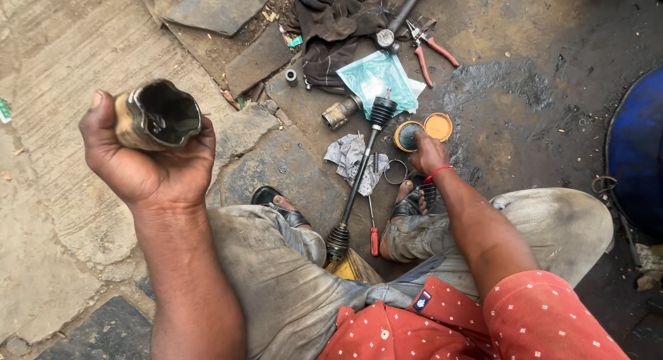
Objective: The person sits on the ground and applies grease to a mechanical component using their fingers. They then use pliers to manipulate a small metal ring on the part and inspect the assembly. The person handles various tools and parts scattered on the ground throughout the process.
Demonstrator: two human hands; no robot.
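Oil-stained stone ground [290, 167] lies beneath me. My left hand [148, 163] holds a greasy metal cup [157, 115] raised at my left, fingers curled tight around it. My right hand [428, 153] reaches down to an open orange-lidded grease tin [407, 135], fingers bunched together. An axle shaft [359, 177] lies between my feet.

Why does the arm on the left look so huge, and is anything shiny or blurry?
Head view: the left hand, holding a metal cup, is nearest the camera, so the wide lens stretches it; soft daylight, no hard shadows; the oily ground gleams a little; the right hand looks sharp.
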